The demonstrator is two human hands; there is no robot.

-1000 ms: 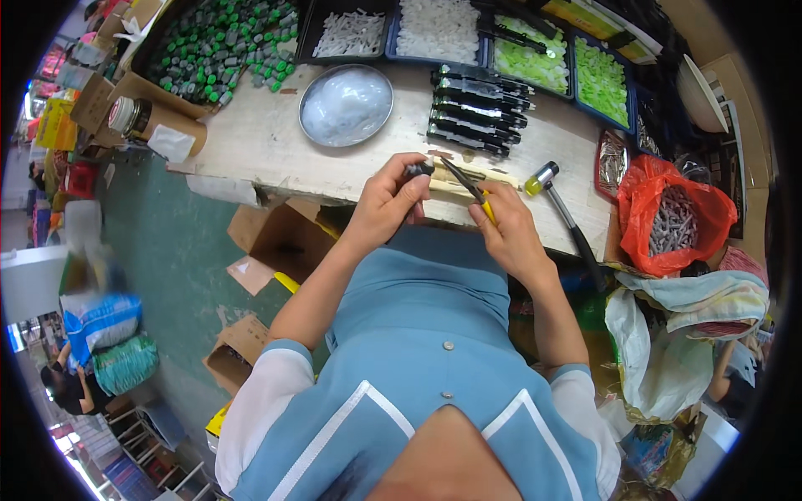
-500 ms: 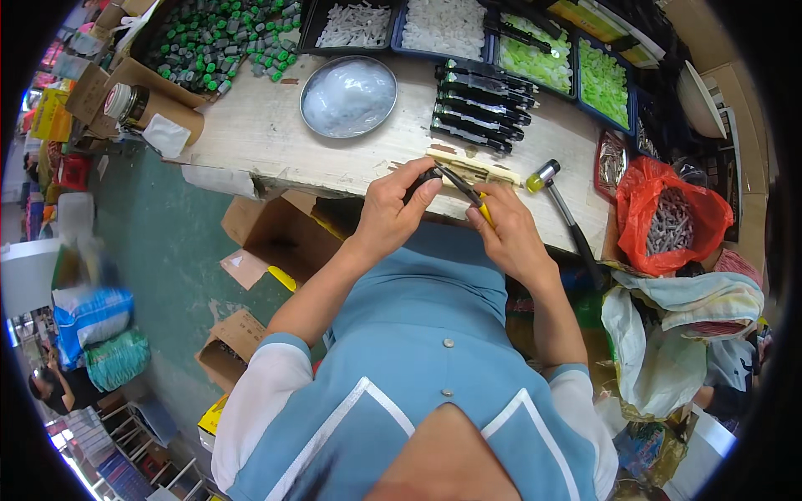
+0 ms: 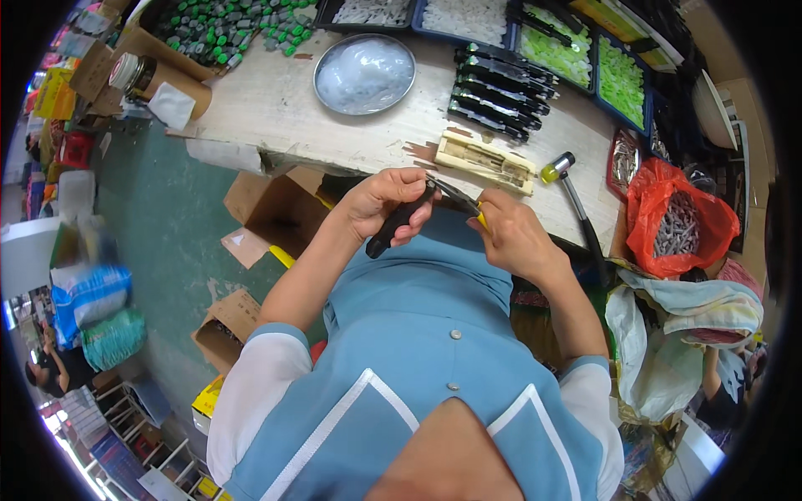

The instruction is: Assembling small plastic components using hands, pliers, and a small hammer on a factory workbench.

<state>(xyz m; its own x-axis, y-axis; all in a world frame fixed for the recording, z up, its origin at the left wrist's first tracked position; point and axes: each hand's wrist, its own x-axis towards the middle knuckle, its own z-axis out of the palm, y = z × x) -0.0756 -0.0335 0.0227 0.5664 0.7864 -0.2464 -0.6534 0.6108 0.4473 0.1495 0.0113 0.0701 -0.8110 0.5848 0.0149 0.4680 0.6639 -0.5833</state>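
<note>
A long black plastic casing (image 3: 389, 229) slants down from the closed fingers of my left hand (image 3: 373, 203). My right hand (image 3: 515, 235) grips pliers (image 3: 456, 195) with yellow handles. Their jaws reach the upper end of the casing, beside my left fingertips; whether they pinch a small part there is too small to tell. Just beyond my hands, a pale wooden block with a slot (image 3: 487, 162) lies at the table edge. To its right rests a hammer (image 3: 571, 200) with a yellow-and-black head. Several similar black casings (image 3: 501, 93) lie in a row farther back.
A round metal dish (image 3: 365, 112) holds clear plastic film. Trays of white and light-green pieces (image 3: 623, 79) line the back. Grey-and-green parts (image 3: 225, 29) are heaped at far left. An orange-red bag (image 3: 643, 204) of metal pieces stands right. Cardboard boxes (image 3: 249, 199) sit below the table.
My left hand has turned and lowered the casing, so more of it shows, pointing toward me. The pliers stay at its upper end. The view has shifted, showing more of the wooden block.
</note>
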